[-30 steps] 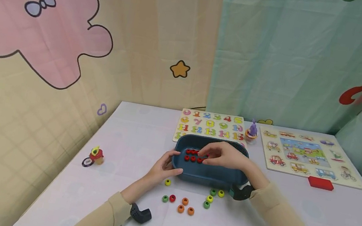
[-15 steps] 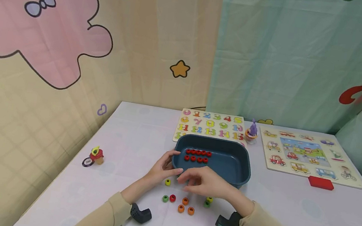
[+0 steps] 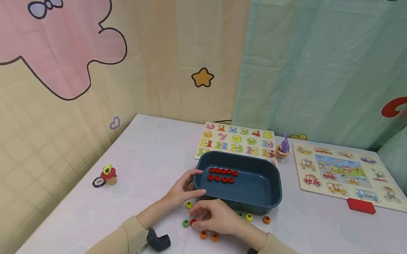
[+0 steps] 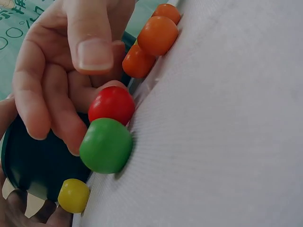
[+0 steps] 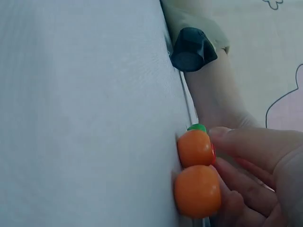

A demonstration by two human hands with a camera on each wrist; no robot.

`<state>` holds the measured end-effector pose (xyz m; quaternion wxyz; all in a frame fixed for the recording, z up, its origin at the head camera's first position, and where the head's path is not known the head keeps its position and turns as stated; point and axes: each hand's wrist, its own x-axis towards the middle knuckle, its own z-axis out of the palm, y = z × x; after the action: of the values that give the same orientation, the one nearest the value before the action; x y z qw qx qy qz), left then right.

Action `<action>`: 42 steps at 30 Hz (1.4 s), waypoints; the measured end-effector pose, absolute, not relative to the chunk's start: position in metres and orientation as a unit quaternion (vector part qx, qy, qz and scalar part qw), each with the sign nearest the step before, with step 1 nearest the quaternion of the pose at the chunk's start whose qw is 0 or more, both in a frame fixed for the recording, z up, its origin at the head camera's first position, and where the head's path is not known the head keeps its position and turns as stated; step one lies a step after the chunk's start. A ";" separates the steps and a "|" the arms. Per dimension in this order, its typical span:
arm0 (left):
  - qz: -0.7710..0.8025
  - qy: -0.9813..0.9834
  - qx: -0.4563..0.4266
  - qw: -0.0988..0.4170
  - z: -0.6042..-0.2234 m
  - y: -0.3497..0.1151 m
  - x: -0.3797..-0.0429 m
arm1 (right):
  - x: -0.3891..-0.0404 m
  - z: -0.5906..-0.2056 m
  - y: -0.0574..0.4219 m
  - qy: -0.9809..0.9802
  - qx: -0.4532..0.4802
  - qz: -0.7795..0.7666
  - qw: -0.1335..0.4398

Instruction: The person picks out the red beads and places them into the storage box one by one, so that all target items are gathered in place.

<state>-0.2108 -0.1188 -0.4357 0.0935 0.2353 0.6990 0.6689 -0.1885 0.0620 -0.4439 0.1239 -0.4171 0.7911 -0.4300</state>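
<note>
A dark blue plastic basin holds two rows of red beads at its left. My left hand grips the basin's left end, thumb on the front rim and fingers around the side. My right hand is low in front of the basin, fingers loosely bent around a loose red bead. A fingertip lies right beside that bead, while the thumb stands apart above it in the left wrist view. A green bead sits against the red one. Orange beads lie near the right hand.
Yellow beads and another orange bead lie along the basin's front. Behind are a number puzzle board, a purple figure and a vehicle puzzle with a red block. A small toy stands left.
My right hand has come out of the basin and moved forward-left, down to the loose red bead. The red rows inside are now uncovered. My left hand stays on the basin.
</note>
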 end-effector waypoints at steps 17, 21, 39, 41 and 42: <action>0.657 0.709 0.239 0.092 -0.435 -0.119 -0.211 | -0.180 -0.432 0.061 0.828 -0.432 -0.352 0.063; 0.658 0.709 0.236 0.092 -0.436 -0.119 -0.211 | -0.178 -0.412 0.068 0.823 -0.436 -0.357 0.078; 0.664 0.715 0.197 0.099 -0.435 -0.119 -0.211 | -0.256 -0.356 0.136 0.791 -0.370 -0.474 0.112; 0.665 0.714 0.196 0.098 -0.435 -0.118 -0.210 | -0.265 -0.361 0.141 0.792 -0.365 -0.475 0.118; 0.664 0.715 0.196 0.098 -0.435 -0.118 -0.210 | -0.269 -0.363 0.143 0.794 -0.363 -0.473 0.120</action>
<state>-0.2101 -0.1184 -0.4347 0.0978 0.1959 0.7150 0.6640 -0.2692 0.1433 -0.3629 0.1198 -0.3628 0.7937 -0.4734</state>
